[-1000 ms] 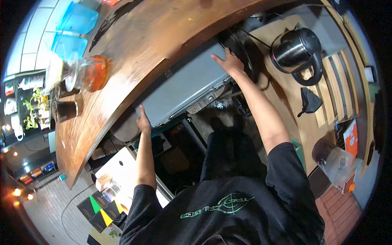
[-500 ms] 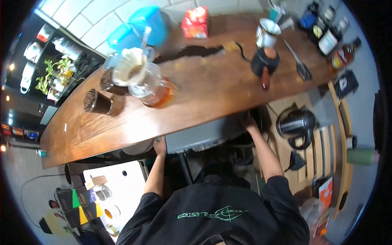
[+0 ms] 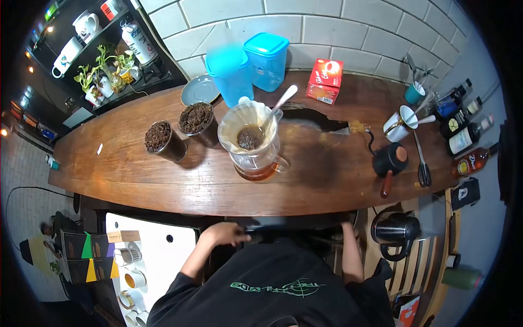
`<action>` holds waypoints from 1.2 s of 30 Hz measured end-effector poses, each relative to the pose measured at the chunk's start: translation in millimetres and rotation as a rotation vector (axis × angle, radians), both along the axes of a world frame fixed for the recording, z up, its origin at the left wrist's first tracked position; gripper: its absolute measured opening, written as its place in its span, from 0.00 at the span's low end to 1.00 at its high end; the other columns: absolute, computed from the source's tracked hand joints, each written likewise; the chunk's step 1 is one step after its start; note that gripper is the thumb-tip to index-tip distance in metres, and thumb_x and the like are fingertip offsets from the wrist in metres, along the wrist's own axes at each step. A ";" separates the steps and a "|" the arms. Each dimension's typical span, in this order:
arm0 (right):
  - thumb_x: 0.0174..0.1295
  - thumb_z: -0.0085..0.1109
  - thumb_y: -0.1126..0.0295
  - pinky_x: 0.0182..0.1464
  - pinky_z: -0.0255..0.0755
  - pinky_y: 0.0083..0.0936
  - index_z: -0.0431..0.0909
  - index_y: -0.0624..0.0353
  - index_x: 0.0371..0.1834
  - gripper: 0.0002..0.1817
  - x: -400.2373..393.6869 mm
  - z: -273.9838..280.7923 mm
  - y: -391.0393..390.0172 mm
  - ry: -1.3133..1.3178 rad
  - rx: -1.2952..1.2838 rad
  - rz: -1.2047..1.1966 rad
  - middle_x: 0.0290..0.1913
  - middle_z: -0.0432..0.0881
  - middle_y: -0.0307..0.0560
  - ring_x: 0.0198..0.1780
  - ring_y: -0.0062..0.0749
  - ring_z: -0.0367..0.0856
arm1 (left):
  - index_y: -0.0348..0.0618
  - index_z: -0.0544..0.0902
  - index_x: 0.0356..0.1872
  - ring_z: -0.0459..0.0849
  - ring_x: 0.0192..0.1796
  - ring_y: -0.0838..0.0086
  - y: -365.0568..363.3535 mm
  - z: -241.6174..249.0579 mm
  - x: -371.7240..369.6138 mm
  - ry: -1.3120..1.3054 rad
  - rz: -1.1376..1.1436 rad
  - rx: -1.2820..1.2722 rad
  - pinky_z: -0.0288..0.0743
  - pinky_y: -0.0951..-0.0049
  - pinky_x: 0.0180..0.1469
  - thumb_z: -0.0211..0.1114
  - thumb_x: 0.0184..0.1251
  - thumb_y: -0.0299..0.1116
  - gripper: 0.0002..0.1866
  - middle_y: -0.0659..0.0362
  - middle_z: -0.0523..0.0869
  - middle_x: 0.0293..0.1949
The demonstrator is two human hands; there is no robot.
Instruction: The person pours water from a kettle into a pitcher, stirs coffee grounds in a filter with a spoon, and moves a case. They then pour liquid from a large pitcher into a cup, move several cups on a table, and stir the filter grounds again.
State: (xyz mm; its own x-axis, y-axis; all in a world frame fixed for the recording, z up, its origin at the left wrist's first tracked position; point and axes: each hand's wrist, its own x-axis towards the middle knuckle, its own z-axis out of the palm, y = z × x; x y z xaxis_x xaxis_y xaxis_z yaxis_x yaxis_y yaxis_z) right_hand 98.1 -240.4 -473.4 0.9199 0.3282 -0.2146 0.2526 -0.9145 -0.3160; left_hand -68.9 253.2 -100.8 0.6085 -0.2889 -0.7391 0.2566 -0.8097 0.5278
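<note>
My left hand (image 3: pixel 222 233) is below the counter's front edge, fingers bent around the near left end of a dark flat panel (image 3: pixel 294 231). The panel is blurred, and my body and the counter partly cover it. My right hand (image 3: pixel 347 228) is at the panel's other end, with its fingers largely hidden. Above them, on the wooden counter (image 3: pixel 136 188), stands a glass carafe (image 3: pixel 256 173) of amber liquid. A dripper with a paper filter (image 3: pixel 231 128) sits on it, holding wet coffee grounds and a spoon (image 3: pixel 284 97). Two glasses of dark grounds (image 3: pixel 169 144) are beside it.
Blue lidded containers (image 3: pixel 267 62) and a red box (image 3: pixel 325 82) line the wall. At right are a small black pot (image 3: pixel 389 159), a white mug (image 3: pixel 400 124) and several bottles (image 3: pixel 464 139). A black kettle (image 3: pixel 395 229) stands lower right; a white surface with cups (image 3: pixel 163 259) lies left.
The view has tilted and shifted. The grey panel between my hands shows less under the counter and sits nearer my body. My left hand has turned inward, and my right arm is closer in.
</note>
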 end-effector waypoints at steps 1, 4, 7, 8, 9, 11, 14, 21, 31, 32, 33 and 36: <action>0.71 0.44 0.46 0.67 0.67 0.50 0.59 0.61 0.74 0.36 -14.1 15.1 -2.9 0.034 -0.024 -0.019 0.71 0.68 0.65 0.68 0.61 0.70 | 0.39 0.84 0.45 0.85 0.28 0.68 -9.0 31.6 -3.2 -0.105 -0.051 -0.181 0.77 0.66 0.35 0.62 0.71 0.54 0.24 0.54 0.85 0.24; 0.72 0.43 0.46 0.67 0.67 0.50 0.61 0.61 0.73 0.35 0.3 76.9 22.5 0.135 -0.100 -0.066 0.70 0.68 0.65 0.68 0.61 0.70 | 0.38 0.83 0.36 0.80 0.27 0.77 -17.0 110.4 7.4 -0.280 -0.060 -0.717 0.73 0.74 0.32 0.70 0.68 0.35 0.10 0.61 0.83 0.27; 0.72 0.43 0.47 0.67 0.67 0.50 0.63 0.62 0.72 0.35 -59.1 120.8 0.2 0.228 -0.171 -0.104 0.70 0.68 0.65 0.68 0.60 0.70 | 0.40 0.79 0.30 0.72 0.23 0.77 -2.2 141.6 20.8 -1.047 0.225 -0.540 0.65 0.77 0.27 0.74 0.60 0.34 0.12 0.63 0.77 0.23; 0.72 0.42 0.47 0.67 0.67 0.49 0.64 0.63 0.71 0.34 -55.0 145.3 15.9 0.257 -0.193 -0.120 0.70 0.69 0.65 0.68 0.60 0.70 | 0.39 0.77 0.32 0.71 0.26 0.77 0.2 135.9 25.0 -1.139 0.438 -0.454 0.66 0.77 0.31 0.74 0.58 0.33 0.13 0.62 0.75 0.26; 0.72 0.42 0.47 0.67 0.67 0.49 0.64 0.63 0.71 0.34 -89.6 222.9 18.0 0.253 -0.195 -0.114 0.70 0.69 0.65 0.68 0.60 0.70 | 0.39 0.75 0.34 0.69 0.29 0.77 1.1 126.7 31.2 -1.225 0.651 -0.364 0.66 0.77 0.35 0.74 0.57 0.32 0.15 0.62 0.73 0.29; 0.70 0.53 0.47 0.55 0.75 0.40 0.84 0.65 0.48 0.28 -82.4 314.7 58.3 0.493 -0.119 -0.125 0.42 0.86 0.64 0.51 0.56 0.84 | 0.39 0.69 0.42 0.67 0.38 0.76 -3.8 119.6 57.2 -1.369 0.842 -0.560 0.65 0.74 0.45 0.73 0.57 0.33 0.21 0.61 0.67 0.37; 0.72 0.53 0.62 0.45 0.77 0.29 0.83 0.64 0.46 0.16 -89.3 445.6 89.0 0.755 0.278 0.076 0.38 0.87 0.51 0.41 0.38 0.87 | 0.39 0.64 0.56 0.65 0.45 0.72 2.4 107.6 79.7 -1.484 0.646 -0.510 0.64 0.68 0.53 0.78 0.51 0.44 0.39 0.57 0.63 0.47; 0.64 0.64 0.71 0.37 0.77 0.27 0.82 0.62 0.37 0.06 -59.6 573.7 163.8 0.222 0.821 0.577 0.34 0.83 0.47 0.34 0.39 0.84 | 0.34 0.58 0.67 0.67 0.61 0.61 8.3 85.1 118.0 -1.531 0.431 -0.518 0.64 0.61 0.63 0.81 0.44 0.56 0.56 0.49 0.61 0.60; 0.75 0.54 0.66 0.31 0.58 0.12 0.71 0.61 0.47 0.09 14.5 599.0 259.4 -0.386 1.236 0.041 0.34 0.75 0.34 0.30 0.09 0.65 | 0.32 0.52 0.72 0.57 0.70 0.50 0.2 52.9 130.3 -1.434 0.470 -0.560 0.58 0.50 0.70 0.77 0.45 0.65 0.64 0.43 0.53 0.65; 0.75 0.54 0.66 0.31 0.58 0.12 0.71 0.61 0.47 0.09 22.2 600.3 263.4 -0.381 1.232 0.039 0.34 0.75 0.34 0.30 0.09 0.65 | 0.31 0.51 0.72 0.56 0.70 0.50 0.6 51.9 130.6 -1.421 0.454 -0.578 0.57 0.50 0.70 0.77 0.45 0.65 0.64 0.43 0.53 0.65; 0.75 0.53 0.63 0.30 0.58 0.14 0.72 0.60 0.47 0.11 30.0 602.2 267.0 -0.331 1.167 0.006 0.31 0.74 0.35 0.28 0.11 0.64 | 0.31 0.51 0.72 0.56 0.71 0.50 1.6 51.5 131.7 -1.413 0.439 -0.595 0.57 0.50 0.70 0.77 0.45 0.64 0.64 0.43 0.53 0.66; 0.76 0.52 0.57 0.28 0.57 0.19 0.73 0.61 0.45 0.16 48.1 606.7 277.4 -0.279 1.016 -0.014 0.25 0.72 0.38 0.24 0.15 0.62 | 0.31 0.51 0.72 0.55 0.71 0.49 3.8 52.1 134.0 -1.383 0.420 -0.593 0.57 0.50 0.71 0.78 0.45 0.62 0.64 0.42 0.52 0.66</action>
